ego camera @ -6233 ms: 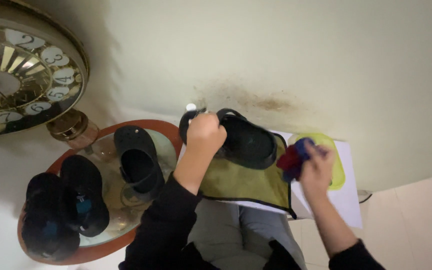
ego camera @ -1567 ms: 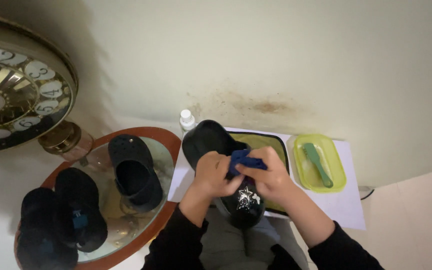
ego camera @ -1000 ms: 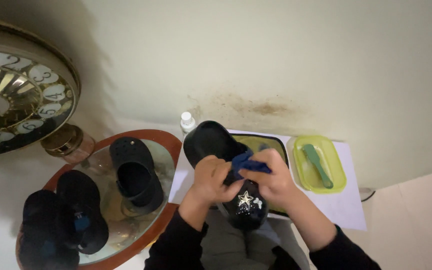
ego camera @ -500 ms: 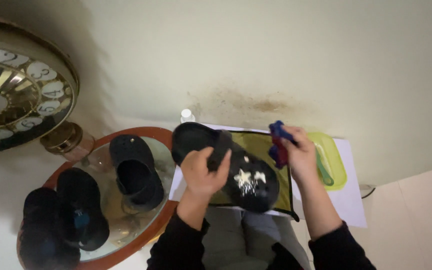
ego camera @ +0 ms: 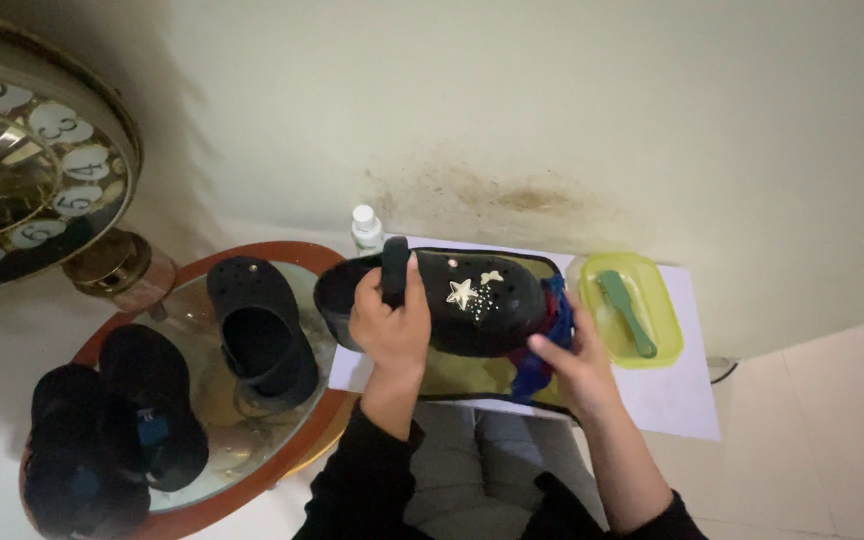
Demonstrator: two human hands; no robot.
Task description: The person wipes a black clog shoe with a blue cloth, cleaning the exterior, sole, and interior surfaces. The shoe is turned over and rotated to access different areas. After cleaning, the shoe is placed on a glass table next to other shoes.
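While your left hand [ego camera: 389,325] wraps its grip tight around the heel strap of the black clog [ego camera: 452,300], the shoe lies on its side above the olive mat [ego camera: 472,372], star charms facing you. Your right hand [ego camera: 572,362] pinches a blue cloth [ego camera: 542,345] against the clog's toe end. Just right sits a yellow-green tray [ego camera: 657,315] holding a green brush [ego camera: 627,313]. Another black clog [ego camera: 257,335] rests on the round glass table [ego camera: 282,465] to your left.

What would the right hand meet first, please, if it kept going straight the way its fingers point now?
The right hand points up and left, with a blue cloth bunched at its fingers. It would probably press straight into the toe of the black clog; they already look in contact.
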